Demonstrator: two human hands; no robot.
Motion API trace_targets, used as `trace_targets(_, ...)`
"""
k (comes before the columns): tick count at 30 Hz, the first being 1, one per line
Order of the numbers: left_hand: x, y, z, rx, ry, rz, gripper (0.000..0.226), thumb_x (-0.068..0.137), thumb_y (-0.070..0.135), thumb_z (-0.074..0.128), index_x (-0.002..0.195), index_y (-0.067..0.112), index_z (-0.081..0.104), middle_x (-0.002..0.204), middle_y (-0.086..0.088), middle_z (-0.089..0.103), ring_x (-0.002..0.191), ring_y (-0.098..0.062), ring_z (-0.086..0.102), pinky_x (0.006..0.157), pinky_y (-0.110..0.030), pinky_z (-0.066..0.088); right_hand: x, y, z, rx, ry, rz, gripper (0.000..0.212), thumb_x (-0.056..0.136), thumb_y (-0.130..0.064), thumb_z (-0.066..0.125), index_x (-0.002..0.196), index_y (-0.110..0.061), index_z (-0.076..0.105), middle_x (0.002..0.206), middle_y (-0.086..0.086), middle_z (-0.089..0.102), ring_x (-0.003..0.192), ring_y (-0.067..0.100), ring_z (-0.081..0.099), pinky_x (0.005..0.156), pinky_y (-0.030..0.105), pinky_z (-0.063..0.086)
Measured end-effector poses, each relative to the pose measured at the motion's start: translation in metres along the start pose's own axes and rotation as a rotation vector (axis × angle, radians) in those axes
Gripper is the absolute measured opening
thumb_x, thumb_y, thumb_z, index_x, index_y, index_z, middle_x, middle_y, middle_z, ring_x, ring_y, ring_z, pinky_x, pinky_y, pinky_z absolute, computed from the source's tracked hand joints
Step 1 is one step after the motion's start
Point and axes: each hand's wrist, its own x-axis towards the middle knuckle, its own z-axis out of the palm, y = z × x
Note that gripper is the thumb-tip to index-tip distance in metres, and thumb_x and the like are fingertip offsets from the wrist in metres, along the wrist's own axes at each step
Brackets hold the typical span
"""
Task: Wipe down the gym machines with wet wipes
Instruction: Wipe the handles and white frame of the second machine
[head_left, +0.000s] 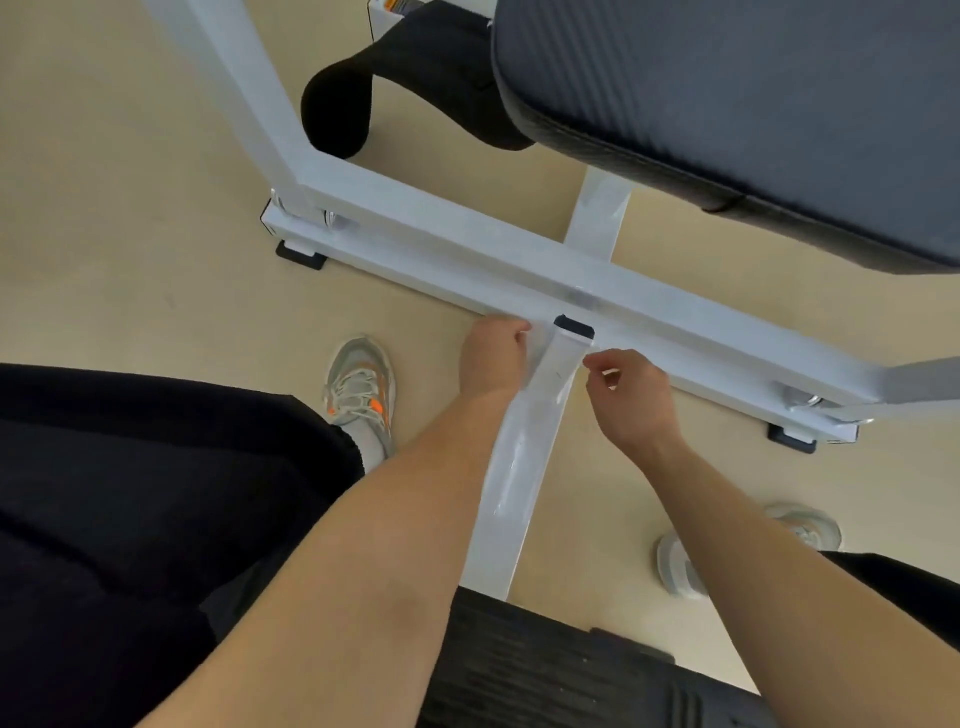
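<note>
In the head view, the person bends over the white painted steel beam (511, 488) of the gym machine, where it meets the long white cross bar (467, 254) low over the beige floor. The left hand (491, 361) hugs the beam's left edge. Its fingers curl onto what looks like a thin white wet wipe (532, 347) (white on white, so its outline is hard to trace), probably pressing it against the side face. The right hand (631, 400) sits just beside the right edge, thumb and forefinger pinched together; whether a corner of the wipe lies between them cannot be told. Glossy streaks along the beam suggest damp metal. A hand on each side would let the wipe wrap the beam near its black plastic end cap (574, 328).
</note>
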Motion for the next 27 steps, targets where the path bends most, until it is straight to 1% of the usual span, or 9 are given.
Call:
trace_targets(3, 0.019, -0.019, 0.026, 0.223, -0.051, 0.187, 0.023, 0.083, -0.002, 0.06, 0.098, 0.005, 0.076, 0.112, -0.009, 0.068, 0.092, -0.028, 0.067, 0.076, -0.029, 0.05, 0.007, 0.02, -0.006, -0.044, 0.018, 0.068, 0.026, 0.095, -0.018, 0.051, 0.112, -0.022, 0.071, 0.111, -0.008, 0.066, 0.09, 0.008, 0.061, 0.07, 0.023, 0.047)
trace_targets(6, 0.028, -0.033, 0.033, 0.403, -0.166, 0.384, 0.032, 0.074, 0.003, 0.079, 0.105, 0.007, 0.074, 0.128, -0.007, 0.065, 0.096, -0.024, 0.07, 0.078, -0.029, 0.057, 0.01, 0.032, -0.009, -0.078, 0.02, 0.114, 0.026, 0.096, -0.017, 0.05, 0.11, -0.024, 0.071, 0.109, -0.009, 0.066, 0.088, 0.005, 0.06, 0.062, 0.013, 0.04)
trace_targets(7, 0.028, -0.036, 0.031, 0.502, -0.237, 0.47, 0.039, 0.08, 0.004, 0.075, 0.118, 0.008, 0.069, 0.139, -0.007, 0.059, 0.11, -0.023, 0.067, 0.086, -0.033, 0.057, 0.011, 0.034, -0.009, -0.092, 0.017, 0.122, 0.026, 0.096, -0.017, 0.05, 0.11, -0.024, 0.071, 0.109, -0.008, 0.066, 0.086, 0.004, 0.06, 0.06, 0.011, 0.039)
trace_targets(9, 0.026, -0.045, 0.027, 0.626, -0.385, 0.543, 0.055, 0.1, 0.005, 0.045, 0.153, 0.013, 0.036, 0.165, -0.003, 0.023, 0.148, -0.021, 0.031, 0.116, -0.035, 0.034, 0.011, 0.037, -0.01, -0.114, 0.006, 0.136, 0.026, 0.096, -0.018, 0.05, 0.11, -0.024, 0.071, 0.11, -0.009, 0.065, 0.085, 0.002, 0.06, 0.059, 0.009, 0.037)
trace_targets(11, 0.026, -0.053, 0.019, 0.699, -0.449, 0.509, 0.064, 0.103, 0.005, 0.03, 0.161, 0.017, 0.006, 0.168, 0.003, -0.003, 0.155, -0.018, 0.003, 0.125, -0.035, 0.012, 0.01, 0.04, -0.01, -0.123, -0.011, 0.146, 0.026, 0.096, -0.019, 0.05, 0.111, -0.024, 0.071, 0.11, -0.01, 0.065, 0.087, 0.001, 0.059, 0.06, 0.009, 0.037)
trace_targets(13, 0.025, -0.056, 0.017, 0.771, -0.437, 0.518, 0.068, 0.102, 0.006, 0.03, 0.16, 0.017, -0.004, 0.167, 0.003, -0.012, 0.155, -0.019, -0.006, 0.126, -0.038, 0.002, 0.01, 0.042, -0.009, -0.131, -0.02, 0.147, 0.026, 0.096, -0.019, 0.051, 0.111, -0.025, 0.07, 0.109, -0.011, 0.066, 0.088, 0.0, 0.059, 0.061, 0.009, 0.037)
trace_targets(19, 0.037, -0.049, 0.023, 0.883, -0.428, 0.563, 0.065, 0.105, 0.009, 0.023, 0.158, 0.016, -0.013, 0.166, 0.001, -0.021, 0.153, -0.022, -0.015, 0.124, -0.046, -0.008, 0.007, 0.042, -0.009, -0.144, -0.043, 0.137, 0.027, 0.096, -0.019, 0.049, 0.11, -0.025, 0.071, 0.111, -0.01, 0.065, 0.085, -0.001, 0.061, 0.061, 0.012, 0.04)
trace_targets(22, 0.045, -0.042, 0.021, 0.948, -0.425, 0.588, 0.062, 0.106, 0.011, 0.021, 0.159, 0.018, -0.01, 0.167, 0.002, -0.017, 0.154, -0.022, -0.014, 0.124, -0.048, -0.007, 0.007, 0.043, -0.009, -0.143, -0.057, 0.154, 0.027, 0.097, -0.019, 0.049, 0.112, -0.023, 0.071, 0.111, -0.009, 0.065, 0.078, -0.003, 0.06, 0.059, 0.014, 0.041)
trace_targets(27, 0.052, -0.038, 0.02, 0.919, -0.405, 0.516, 0.057, 0.107, 0.015, 0.023, 0.16, 0.024, 0.004, 0.168, 0.002, -0.003, 0.155, -0.024, -0.007, 0.124, -0.047, -0.003, 0.008, 0.046, -0.01, -0.151, -0.067, 0.163, 0.027, 0.096, -0.019, 0.05, 0.111, -0.024, 0.072, 0.109, -0.009, 0.067, 0.082, -0.003, 0.06, 0.059, 0.013, 0.04)
